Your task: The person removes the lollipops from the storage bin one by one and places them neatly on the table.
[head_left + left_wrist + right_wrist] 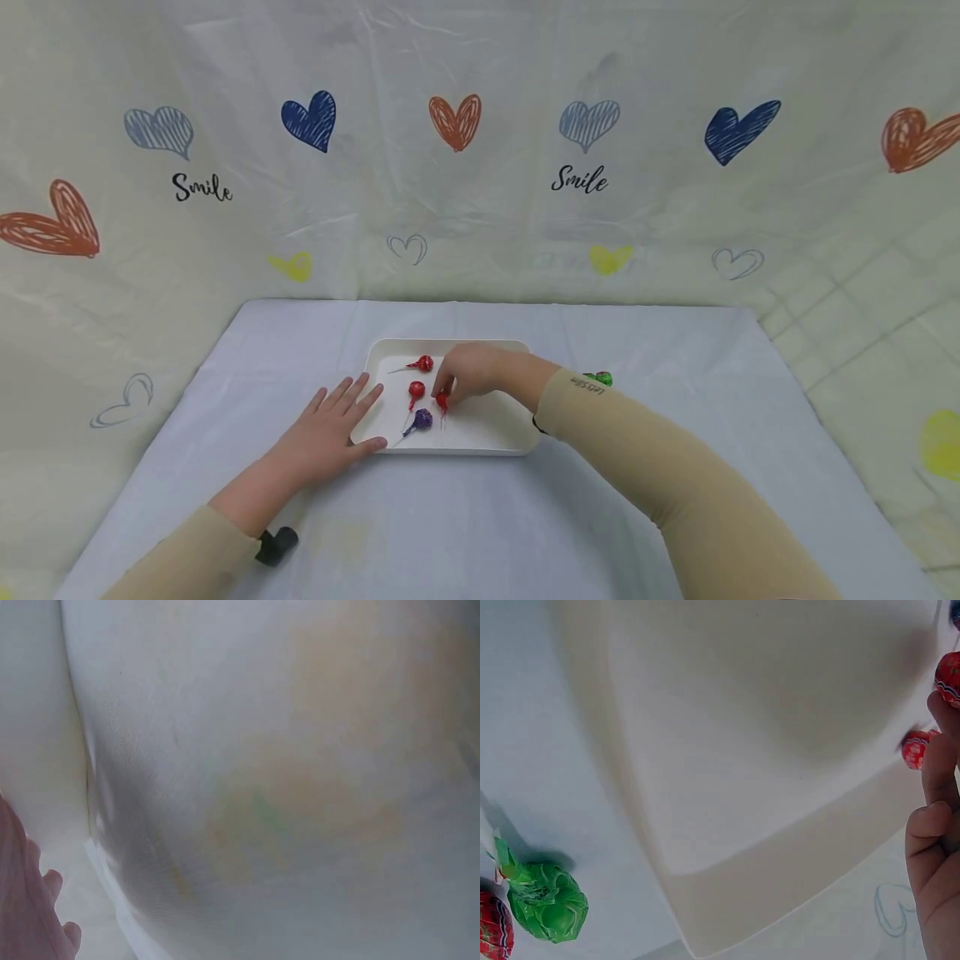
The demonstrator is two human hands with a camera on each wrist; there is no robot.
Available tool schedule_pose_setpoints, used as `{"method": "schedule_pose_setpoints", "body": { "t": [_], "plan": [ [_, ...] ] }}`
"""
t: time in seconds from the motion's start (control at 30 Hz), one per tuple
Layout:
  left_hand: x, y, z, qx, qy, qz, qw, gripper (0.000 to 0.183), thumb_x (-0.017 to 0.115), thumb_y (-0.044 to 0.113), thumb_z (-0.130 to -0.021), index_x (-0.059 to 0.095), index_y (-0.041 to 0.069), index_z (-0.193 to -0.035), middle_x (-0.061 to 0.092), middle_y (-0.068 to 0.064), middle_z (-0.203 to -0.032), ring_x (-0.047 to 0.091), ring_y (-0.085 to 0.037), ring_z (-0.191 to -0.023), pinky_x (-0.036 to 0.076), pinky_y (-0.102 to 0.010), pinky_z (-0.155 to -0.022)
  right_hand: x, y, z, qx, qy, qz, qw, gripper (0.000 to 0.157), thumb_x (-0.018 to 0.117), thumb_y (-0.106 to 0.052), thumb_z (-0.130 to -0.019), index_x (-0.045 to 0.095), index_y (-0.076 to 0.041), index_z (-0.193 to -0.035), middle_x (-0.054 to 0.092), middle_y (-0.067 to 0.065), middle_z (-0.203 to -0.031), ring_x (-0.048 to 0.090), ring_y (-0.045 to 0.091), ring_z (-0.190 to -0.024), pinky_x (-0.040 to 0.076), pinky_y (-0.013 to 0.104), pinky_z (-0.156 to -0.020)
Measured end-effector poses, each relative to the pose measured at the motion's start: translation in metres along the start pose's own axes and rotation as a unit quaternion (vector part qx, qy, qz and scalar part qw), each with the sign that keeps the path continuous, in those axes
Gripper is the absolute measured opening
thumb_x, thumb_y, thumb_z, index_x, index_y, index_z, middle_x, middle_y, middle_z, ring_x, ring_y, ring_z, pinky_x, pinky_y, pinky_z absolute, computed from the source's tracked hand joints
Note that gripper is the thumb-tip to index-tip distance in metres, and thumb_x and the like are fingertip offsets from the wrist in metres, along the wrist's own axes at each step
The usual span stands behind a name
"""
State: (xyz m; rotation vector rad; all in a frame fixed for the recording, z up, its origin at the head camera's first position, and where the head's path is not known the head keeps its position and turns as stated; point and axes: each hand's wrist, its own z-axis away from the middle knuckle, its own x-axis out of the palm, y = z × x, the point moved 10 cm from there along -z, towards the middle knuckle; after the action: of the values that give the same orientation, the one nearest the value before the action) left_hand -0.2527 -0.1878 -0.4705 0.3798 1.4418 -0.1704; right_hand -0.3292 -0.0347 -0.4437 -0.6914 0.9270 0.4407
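A white tray (487,437) lies on the table with lollipops in it. Between the thumb and fingers of my right hand (472,371), over the middle of the tray, is a red lollipop (442,402), its stick pointing toward me. To its left lie a red lollipop (425,363) at the back, another red lollipop (416,389) and a purple lollipop (423,419) in front. My left hand (330,429) is spread with straight fingers at the tray's left edge, thumb by the front left corner. In the left wrist view only some fingers (52,900) show.
Right of the tray, partly behind my right forearm, lies a green lollipop (603,378). The right wrist view shows a red lollipop (495,926) beside it. A white cloth covers the table (420,533); a curtain printed with hearts (480,217) hangs behind.
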Motion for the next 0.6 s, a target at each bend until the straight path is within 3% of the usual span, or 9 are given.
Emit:
{"method": "schedule_pose_setpoints", "body": {
  "t": [0.27, 0.6],
  "plan": [
    [0.0, 0.0, 0.0, -0.001, -0.004, -0.003, 1.0, 0.091, 0.048, 0.073, -0.09, 0.023, 0.021, -0.159, 0.012, -0.009, -0.166, 0.012, -0.036, -0.151, 0.008, -0.061, -0.118, -0.013, 0.007, 0.01, -0.007, 0.017, -0.003, 1.0, 0.026, 0.075, -0.023, -0.091, 0.076, -0.024, -0.117, 0.071, -0.015, -0.101, 0.062, 0.01, -0.104, 0.051, 0.027, -0.092],
    [-0.002, 0.003, 0.001, -0.004, -0.003, 0.006, 1.0, 0.089, 0.055, 0.066, -0.09, 0.023, 0.02, -0.159, 0.013, -0.011, -0.166, 0.012, -0.038, -0.15, 0.009, -0.062, -0.118, -0.026, 0.03, 0.034, -0.003, 0.056, -0.01, 0.998, 0.029, 0.075, -0.026, -0.09, 0.075, -0.025, -0.119, 0.071, -0.016, -0.103, 0.062, 0.013, -0.104, 0.051, 0.027, -0.091]
  ]
}}
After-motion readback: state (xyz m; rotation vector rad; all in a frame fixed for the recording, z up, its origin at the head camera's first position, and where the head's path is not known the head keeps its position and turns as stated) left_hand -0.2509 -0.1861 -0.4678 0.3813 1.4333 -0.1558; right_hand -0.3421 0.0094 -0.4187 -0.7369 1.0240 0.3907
